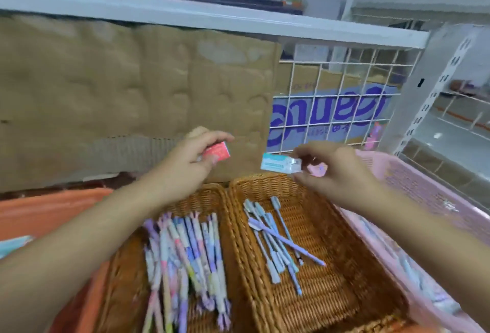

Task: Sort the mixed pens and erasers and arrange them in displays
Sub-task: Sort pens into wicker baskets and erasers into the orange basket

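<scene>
My left hand (193, 157) grips a red eraser (218, 150) above the far end of the left wicker basket (124, 274), which holds many pastel pens (185, 258). Over the far rim of the right wicker basket (336, 274), my right hand (331, 168) pinches a light blue eraser (278, 164) by its clear-wrapped end. A pink item (316, 169) shows under that hand's fingers. Several blue and purple pens (278, 242) lie in the right basket.
An orange plastic tray (53, 208) stands to the left and a pink plastic basket (424, 195) with more stationery to the right. Cardboard (132, 89) lines the back. A white wire grid (344, 94) and shelf edge (212, 20) close off the back.
</scene>
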